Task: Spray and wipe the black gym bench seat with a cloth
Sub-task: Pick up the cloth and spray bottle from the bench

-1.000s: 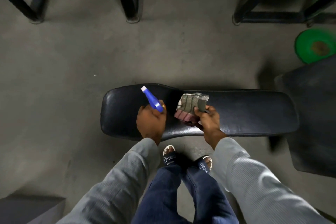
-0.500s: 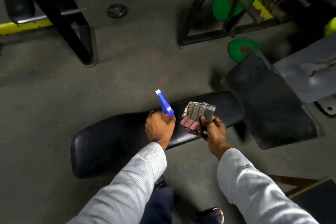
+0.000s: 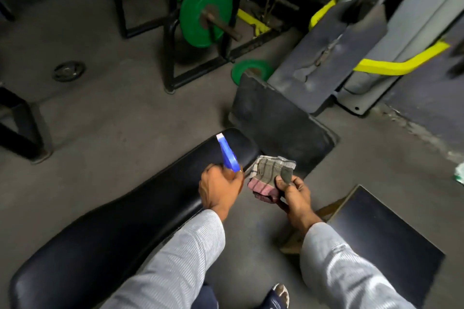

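Left hand [image 3: 221, 189], centre frame: fist closed round blue spray bottle [image 3: 228, 154], nozzle tilted up-left over black bench seat [image 3: 105, 231], which runs lower left to centre. Right hand [image 3: 292, 189], just right: pinching folded cloth [image 3: 270, 173] clear of seat. Risk: spray overshooting the seat's far end onto floor.

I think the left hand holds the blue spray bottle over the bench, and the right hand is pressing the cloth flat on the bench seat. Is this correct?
One thing is wrong. In the head view the right hand holds the cloth bunched in the air beside the bench seat, not pressed on it. The left hand does hold the blue spray bottle over the bench.
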Tool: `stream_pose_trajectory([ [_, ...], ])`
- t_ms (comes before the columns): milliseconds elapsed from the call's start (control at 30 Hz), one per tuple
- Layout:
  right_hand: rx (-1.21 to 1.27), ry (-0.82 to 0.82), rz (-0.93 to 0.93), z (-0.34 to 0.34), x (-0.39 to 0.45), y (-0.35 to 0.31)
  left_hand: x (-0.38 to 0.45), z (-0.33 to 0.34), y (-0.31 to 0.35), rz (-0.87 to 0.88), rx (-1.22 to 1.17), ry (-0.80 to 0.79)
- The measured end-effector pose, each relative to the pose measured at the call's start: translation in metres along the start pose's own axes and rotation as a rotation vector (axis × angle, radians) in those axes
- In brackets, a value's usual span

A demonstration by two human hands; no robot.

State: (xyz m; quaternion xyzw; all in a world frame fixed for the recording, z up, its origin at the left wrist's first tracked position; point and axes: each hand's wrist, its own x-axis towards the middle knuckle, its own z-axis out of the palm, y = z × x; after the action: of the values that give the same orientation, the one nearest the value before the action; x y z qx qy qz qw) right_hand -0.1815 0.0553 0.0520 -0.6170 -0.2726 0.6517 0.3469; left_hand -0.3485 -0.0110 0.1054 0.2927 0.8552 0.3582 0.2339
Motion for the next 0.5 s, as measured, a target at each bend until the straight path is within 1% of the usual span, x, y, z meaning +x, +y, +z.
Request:
stream_pose_trajectory([
  [267, 0.181, 0.193, 0.004, -0.162, 0.010, -0.004, -0.065, 0.113, 0.064, 0.150, 0.057, -0.263],
  [367, 0.210, 0.265, 0.030, -0.219, 0.014, 0.007, -0.087, 0.152, 0.079, 0.211, 0.090, -0.345],
  [500, 0.222, 0.403, 0.097, -0.292, 0.017, 0.034, -0.115, 0.210, 0.088, 0.289, 0.164, -0.456],
])
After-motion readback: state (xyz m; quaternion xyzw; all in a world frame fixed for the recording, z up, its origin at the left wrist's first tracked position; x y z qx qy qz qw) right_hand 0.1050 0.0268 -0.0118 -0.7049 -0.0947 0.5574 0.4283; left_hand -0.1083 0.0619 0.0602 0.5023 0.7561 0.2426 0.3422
